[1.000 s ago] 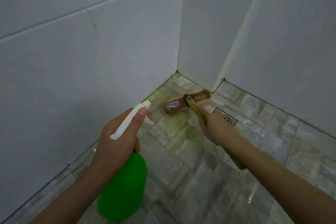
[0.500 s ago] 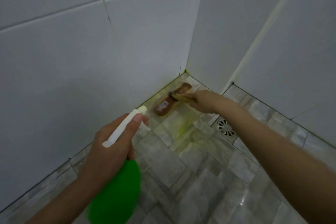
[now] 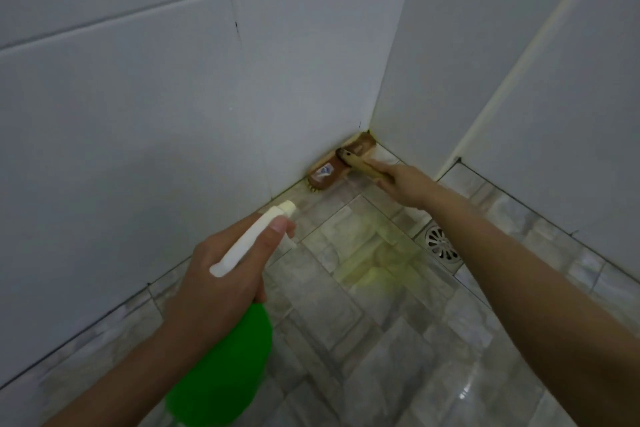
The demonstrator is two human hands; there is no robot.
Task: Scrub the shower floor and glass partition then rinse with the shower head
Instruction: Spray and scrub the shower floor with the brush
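A brown scrub brush [image 3: 332, 168] with a wooden handle lies pressed into the far corner of the grey tiled shower floor [image 3: 381, 340], against the white wall. My right hand [image 3: 403, 184] grips the brush handle, arm stretched out. My left hand [image 3: 221, 281] holds a green spray bottle [image 3: 225, 374] by its white trigger head, index finger on top, nozzle pointing toward the corner. A yellowish-green patch of cleaner [image 3: 377, 267] stains the tiles between the bottle and the brush.
A round metal floor drain [image 3: 441, 244] sits under my right forearm. White tiled walls [image 3: 173, 97] close in the left and back sides. A pale vertical strip [image 3: 502, 80] runs down the right wall to the floor.
My right hand has pushed the brush farther along the wall base into the corner. The view has shifted left and closer. My left hand still holds the spray bottle much the same.
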